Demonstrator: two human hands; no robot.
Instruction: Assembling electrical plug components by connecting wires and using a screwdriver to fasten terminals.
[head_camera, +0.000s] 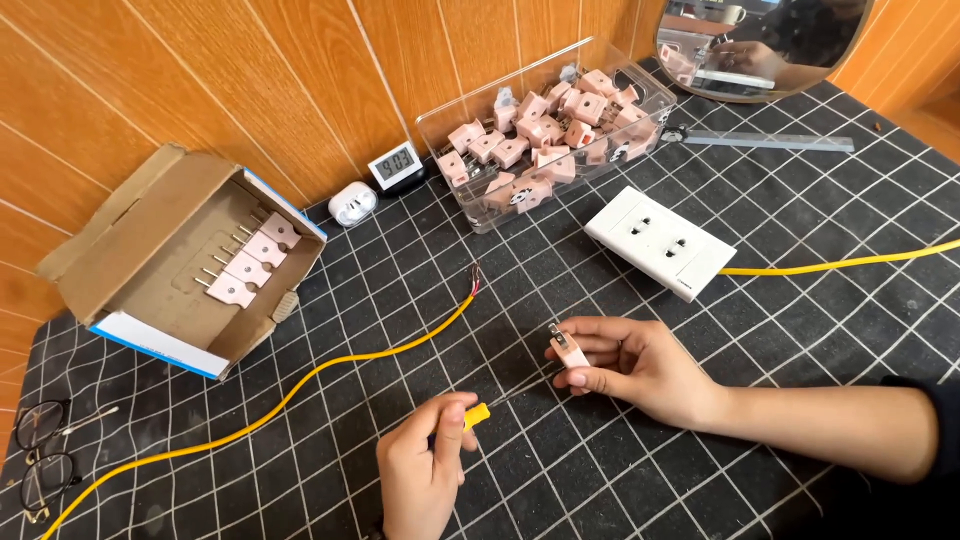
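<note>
Pink plug (570, 352) pinched in my right hand (640, 368), mid-bench. My left hand (425, 475) is fisted around a yellow-handled screwdriver (490, 408). Open cardboard box (170, 260) at left edge; clear tub (545, 130) along back edge.

A clear bin (470, 205) of plugs (545, 140) stands behind the socket plate (660, 243), with a cardboard box (150, 255) far left.

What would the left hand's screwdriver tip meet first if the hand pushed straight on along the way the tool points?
The left hand holds a yellow-handled screwdriver aimed up-right at the small pink plastic plug in the right hand. The plug probably comes first; the tip seems nearly there, though depth is unclear.
</note>
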